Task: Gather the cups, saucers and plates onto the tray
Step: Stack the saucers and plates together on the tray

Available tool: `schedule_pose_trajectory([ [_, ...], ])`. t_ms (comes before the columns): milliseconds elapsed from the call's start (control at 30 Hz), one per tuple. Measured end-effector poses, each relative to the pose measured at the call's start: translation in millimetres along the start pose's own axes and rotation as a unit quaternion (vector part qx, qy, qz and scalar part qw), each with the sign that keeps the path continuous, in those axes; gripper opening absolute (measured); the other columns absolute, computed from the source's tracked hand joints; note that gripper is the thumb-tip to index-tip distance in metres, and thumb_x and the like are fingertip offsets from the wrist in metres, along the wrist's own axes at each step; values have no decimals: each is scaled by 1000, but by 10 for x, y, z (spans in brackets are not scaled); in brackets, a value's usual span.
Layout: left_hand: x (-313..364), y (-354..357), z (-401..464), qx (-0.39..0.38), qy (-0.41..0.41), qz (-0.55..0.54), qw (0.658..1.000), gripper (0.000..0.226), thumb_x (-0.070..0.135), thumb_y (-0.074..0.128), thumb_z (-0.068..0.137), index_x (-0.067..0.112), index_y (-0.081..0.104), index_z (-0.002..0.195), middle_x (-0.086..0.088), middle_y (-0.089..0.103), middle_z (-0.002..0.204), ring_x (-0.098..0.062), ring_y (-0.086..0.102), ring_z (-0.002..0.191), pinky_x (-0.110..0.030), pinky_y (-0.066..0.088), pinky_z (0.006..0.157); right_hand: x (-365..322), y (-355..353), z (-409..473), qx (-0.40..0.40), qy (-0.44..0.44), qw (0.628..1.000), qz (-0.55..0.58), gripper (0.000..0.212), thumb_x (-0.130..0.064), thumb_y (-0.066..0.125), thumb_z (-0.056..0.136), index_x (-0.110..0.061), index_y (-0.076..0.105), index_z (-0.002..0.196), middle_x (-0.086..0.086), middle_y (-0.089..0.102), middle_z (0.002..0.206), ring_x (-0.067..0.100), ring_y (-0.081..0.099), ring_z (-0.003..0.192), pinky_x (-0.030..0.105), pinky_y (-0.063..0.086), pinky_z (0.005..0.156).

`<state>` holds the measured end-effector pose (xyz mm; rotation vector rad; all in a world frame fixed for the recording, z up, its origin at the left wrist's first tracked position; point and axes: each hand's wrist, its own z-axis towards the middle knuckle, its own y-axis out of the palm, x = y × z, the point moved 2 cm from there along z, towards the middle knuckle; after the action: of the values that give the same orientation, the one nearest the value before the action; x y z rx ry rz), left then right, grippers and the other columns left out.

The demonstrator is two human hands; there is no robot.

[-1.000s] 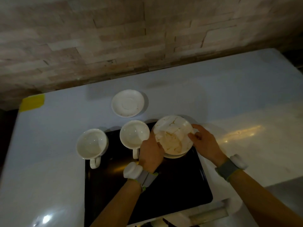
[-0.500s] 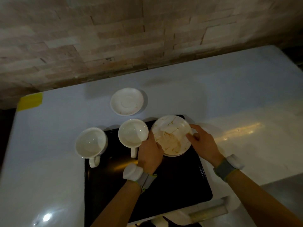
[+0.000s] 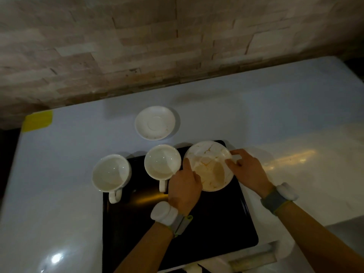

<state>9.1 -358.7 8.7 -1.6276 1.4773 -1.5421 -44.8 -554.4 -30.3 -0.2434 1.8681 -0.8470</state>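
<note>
A black tray [image 3: 206, 223] lies on the white table. A stained white plate [image 3: 208, 166] rests at the tray's far right corner. My left hand [image 3: 184, 186] grips its left rim and my right hand [image 3: 246, 170] grips its right rim. A white cup [image 3: 162, 164] stands on the tray's far edge, just left of the plate. A second white cup [image 3: 111, 175] sits at the tray's far left corner, half over the edge. A white saucer [image 3: 155, 123] lies on the table beyond the tray.
A stone-brick wall [image 3: 177, 46] runs along the table's far side. A yellow tape patch [image 3: 38, 121] marks the far left corner. A pale object [image 3: 254, 259] lies by the tray's near right edge.
Both hands have lowered the plate from a tilted, raised position until it lies flat on the tray's far right corner. The cups and the saucer have not moved.
</note>
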Motion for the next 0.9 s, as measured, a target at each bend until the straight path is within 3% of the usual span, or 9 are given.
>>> schedule_pose_trajectory([
  [100, 24, -152, 62, 27, 37, -99, 994, 37, 24, 46, 95, 14, 47, 130, -16, 72, 87, -29, 69, 78, -42, 57, 76, -163, -71, 169, 20, 1, 1000, -2, 29, -35, 61, 91, -18, 56, 114, 3, 56, 51, 15, 56, 51, 34, 49, 62],
  [200, 30, -393, 222, 80, 62, -153, 983, 25, 20, 50, 94, 14, 57, 117, -14, 72, 80, -24, 65, 69, -35, 53, 67, -406, -116, 403, 33, -12, 999, 10, 25, -34, 61, 91, -18, 59, 111, 0, 53, 49, 15, 55, 51, 34, 50, 65],
  [267, -48, -547, 380, 118, 52, -167, 977, 21, 20, 51, 93, 15, 59, 112, -14, 71, 78, -25, 65, 68, -31, 50, 63, -585, -119, 564, 32, -29, 999, 12, 25, -34, 60, 92, -18, 59, 111, 9, 57, 52, 21, 58, 54, 36, 50, 66],
  [367, -265, -702, 652, 139, 39, -158, 977, 22, 22, 50, 94, 16, 57, 113, -15, 70, 77, -29, 67, 72, -38, 56, 68, -811, -57, 794, 20, -47, 999, 1, 27, -36, 57, 93, -17, 58, 112, 11, 60, 55, 22, 60, 59, 35, 47, 66],
  [533, -676, -836, 1128, 143, -29, -116, 982, 26, 19, 48, 91, 14, 58, 115, -16, 72, 79, -34, 66, 78, -34, 51, 72, -1088, 193, 1136, 6, -56, 998, 20, 33, -44, 57, 91, -18, 57, 112, -3, 51, 52, 12, 52, 51, 27, 41, 56],
  [733, -998, -900, 1444, 124, -143, -99, 977, 30, 18, 49, 90, 8, 53, 118, -24, 69, 98, -42, 65, 89, -43, 54, 75, -1248, 595, 1418, -52, -46, 997, 17, 47, -51, 54, 90, -20, 50, 126, 7, 65, 66, 21, 64, 68, 32, 48, 67],
  [900, -1098, -804, 1599, 82, -217, -88, 969, 39, 22, 51, 90, 6, 47, 125, -24, 65, 114, -42, 63, 102, -43, 50, 81, -1336, 837, 1456, -124, -4, 992, 15, 56, -49, 52, 92, -30, 32, 142, 7, 70, 79, 19, 61, 55, 27, 48, 47],
])
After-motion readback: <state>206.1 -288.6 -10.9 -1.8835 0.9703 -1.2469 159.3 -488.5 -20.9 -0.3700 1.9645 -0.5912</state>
